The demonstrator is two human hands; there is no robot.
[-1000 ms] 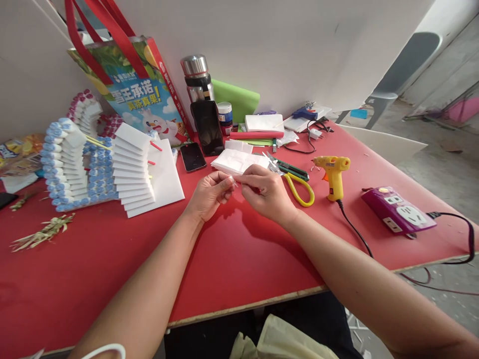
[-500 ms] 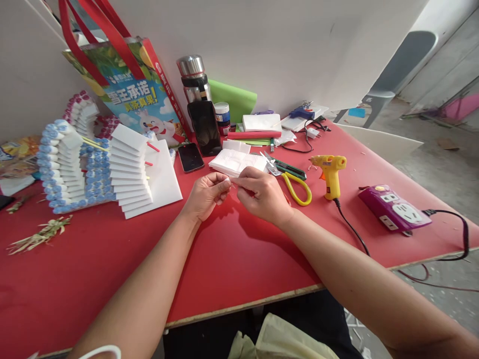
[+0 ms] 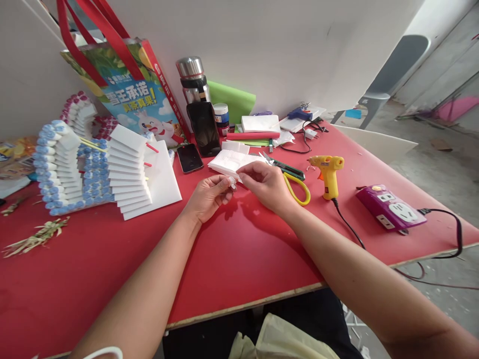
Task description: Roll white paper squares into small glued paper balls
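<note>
Over the red table (image 3: 224,259), my left hand (image 3: 209,198) pinches a small white piece of paper (image 3: 232,182) between thumb and fingers. Close to its right side is my right hand (image 3: 265,185), its thumb and forefinger drawn together at the tips. Whether those fingertips hold the paper's edge or something else is too small to tell. Just behind both hands lies a stack of folded white tissues (image 3: 229,160). Yellow-handled scissors (image 3: 306,194) rest beyond my right hand, beside a green utility knife (image 3: 290,170).
On the right are a yellow glue gun (image 3: 330,177) and a purple power strip (image 3: 391,207) with cords. A white stepped model (image 3: 129,174) with blue-tipped rolls stands left. Behind are a phone (image 3: 189,158), a steel thermos (image 3: 190,70) and a printed bag (image 3: 138,99). Dried stalks (image 3: 39,237) lie left.
My right fingers have moved slightly apart from my left ones, and more of the white piece now shows at my left fingertips. The camera view has shifted a little.
</note>
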